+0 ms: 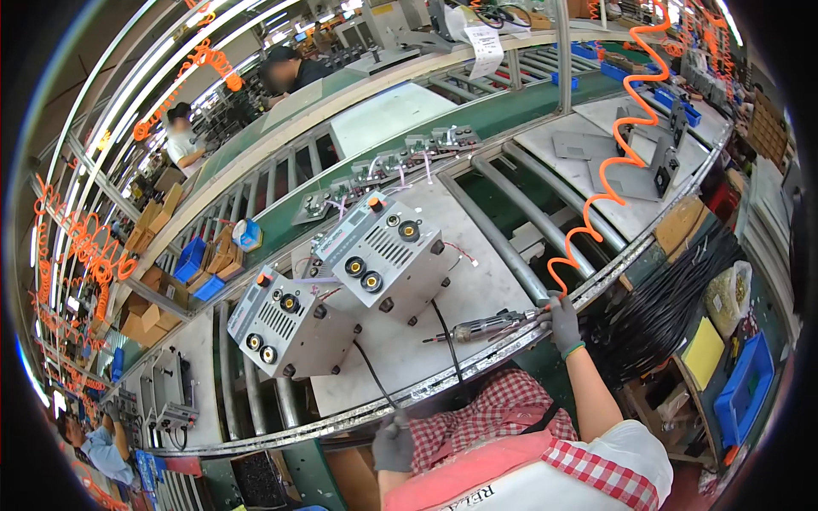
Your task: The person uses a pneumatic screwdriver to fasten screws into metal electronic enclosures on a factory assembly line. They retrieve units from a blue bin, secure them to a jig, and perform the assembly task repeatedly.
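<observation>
Two grey box-shaped machines, a left one (311, 336) and a right one (396, 264), stand on a pale board (388, 362). Each has round sockets, vents and an orange-topped knob on its front. My left hand (394, 444), in a grey glove, is closed at the board's front edge, at the end of a black cable (371, 368) from the left machine. A second black cable (446, 336) runs from the right machine. Gloved in grey too, my right hand (564, 325) closes at the lower end of an orange coiled air hose (588, 228), beside a power screwdriver (492, 326) lying on the board.
Metal rollers (528, 204) flank the board. Behind the machines lies a row of small circuit assemblies (392, 166). At right are a bundle of black cables (673, 294), a yellow pad (702, 353) and a blue bin (744, 390). Other people are at work at the left and back.
</observation>
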Motion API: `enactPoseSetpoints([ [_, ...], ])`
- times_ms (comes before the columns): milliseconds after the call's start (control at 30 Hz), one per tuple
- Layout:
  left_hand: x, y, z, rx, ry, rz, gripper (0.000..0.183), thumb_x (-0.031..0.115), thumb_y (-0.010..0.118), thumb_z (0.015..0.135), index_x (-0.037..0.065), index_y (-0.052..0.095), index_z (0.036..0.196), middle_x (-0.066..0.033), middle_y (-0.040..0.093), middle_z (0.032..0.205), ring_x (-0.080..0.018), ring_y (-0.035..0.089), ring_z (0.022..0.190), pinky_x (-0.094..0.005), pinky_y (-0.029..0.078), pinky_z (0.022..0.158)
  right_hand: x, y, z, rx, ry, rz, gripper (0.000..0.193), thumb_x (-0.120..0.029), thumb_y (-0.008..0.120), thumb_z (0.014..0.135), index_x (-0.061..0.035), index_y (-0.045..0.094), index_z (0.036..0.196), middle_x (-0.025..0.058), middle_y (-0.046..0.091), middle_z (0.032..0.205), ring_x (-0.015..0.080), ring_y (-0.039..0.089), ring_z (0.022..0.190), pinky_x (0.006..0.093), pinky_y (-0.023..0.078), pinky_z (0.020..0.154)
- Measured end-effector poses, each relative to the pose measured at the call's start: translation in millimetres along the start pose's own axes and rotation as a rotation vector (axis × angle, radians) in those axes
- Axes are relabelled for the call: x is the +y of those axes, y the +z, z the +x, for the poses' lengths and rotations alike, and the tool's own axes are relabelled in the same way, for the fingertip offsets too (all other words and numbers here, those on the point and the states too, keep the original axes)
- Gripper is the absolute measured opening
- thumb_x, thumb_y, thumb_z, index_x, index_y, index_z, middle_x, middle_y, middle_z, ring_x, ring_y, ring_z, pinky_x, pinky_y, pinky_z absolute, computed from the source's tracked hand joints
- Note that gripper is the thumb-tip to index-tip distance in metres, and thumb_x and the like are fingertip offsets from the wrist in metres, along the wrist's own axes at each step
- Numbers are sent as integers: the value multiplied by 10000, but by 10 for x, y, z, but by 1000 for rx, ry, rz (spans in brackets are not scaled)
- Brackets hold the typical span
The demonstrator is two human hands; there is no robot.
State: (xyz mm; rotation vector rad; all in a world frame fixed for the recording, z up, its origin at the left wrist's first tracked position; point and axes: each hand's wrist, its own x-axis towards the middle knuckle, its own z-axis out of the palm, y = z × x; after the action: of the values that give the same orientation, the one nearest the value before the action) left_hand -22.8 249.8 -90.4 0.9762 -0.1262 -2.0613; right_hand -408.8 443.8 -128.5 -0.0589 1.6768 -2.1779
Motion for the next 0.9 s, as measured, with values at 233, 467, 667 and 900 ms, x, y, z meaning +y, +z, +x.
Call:
enactPoseSetpoints([
  [233,-270,258,-226,-69,-379,54,228,149,473,978,-37,511,1105,-91,576,948,-136,552,718,-223,485,587,-982,491,-297,-36,-403,-157,355,-377,479,978,-36,559,922,11,561,690,20,427,508,189,294,430],
  [467,-80,621,-390,-172,-113,363,308,417,531,943,111,545,911,40,444,627,-55,369,479,-174,297,379,-2039,1429,-459,-260,-398,-152,199,-198,543,929,-22,576,843,18,586,659,18,438,517,189,340,453],
  [667,-162,393,-344,-125,-106,221,246,343,564,943,101,534,974,37,452,687,-47,380,543,-169,322,440,-1787,1893,-362,-283,-687,-292,108,-49,649,801,-32,569,872,14,577,722,47,506,636,222,424,585],
  [900,-97,175,-350,-67,54,207,307,198,534,967,-43,526,1157,-49,554,884,-75,479,684,-190,412,547,-1213,1896,-507,-253,-512,-430,223,62,605,726,-69,509,879,-4,449,765,76,454,660,217,411,639],
])
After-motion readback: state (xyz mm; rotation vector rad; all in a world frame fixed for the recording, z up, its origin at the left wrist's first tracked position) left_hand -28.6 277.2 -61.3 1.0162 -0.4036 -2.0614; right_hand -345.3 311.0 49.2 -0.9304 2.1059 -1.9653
